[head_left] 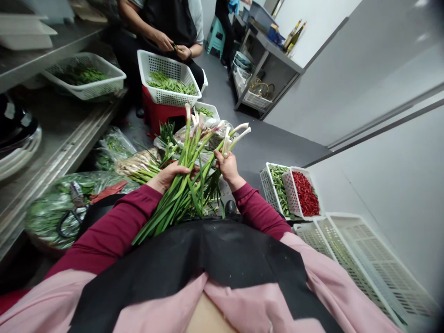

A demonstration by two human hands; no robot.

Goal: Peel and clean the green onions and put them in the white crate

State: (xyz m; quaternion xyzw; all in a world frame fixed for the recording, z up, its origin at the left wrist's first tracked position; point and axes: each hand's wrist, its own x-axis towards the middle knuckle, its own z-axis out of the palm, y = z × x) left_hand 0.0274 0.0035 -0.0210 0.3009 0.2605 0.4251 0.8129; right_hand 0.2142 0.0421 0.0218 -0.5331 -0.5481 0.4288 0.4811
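My left hand (173, 175) is wrapped round a bunch of green garlic (189, 152), long stalks with white bulb ends pointing up and away and leaves trailing toward my lap. A few more stalks (226, 141) are in my right hand (227, 166), closed just below their white ends. The leaves of both lots cross over my black apron (215, 249). Beyond my left hand lies a bundle of similar stalks (138, 164) on the floor, white ends together. Plastic bags (211, 132) are partly hidden behind the held bunch.
Across from me a seated person (169, 27) handles something small above a white basket (169, 95) of green pods on a red stool (152, 113). At right stand baskets of green peppers (279, 185) and red chillies (305, 192). Scissors (71, 219) lie on bagged greens at left, beside a metal shelf (79, 143).
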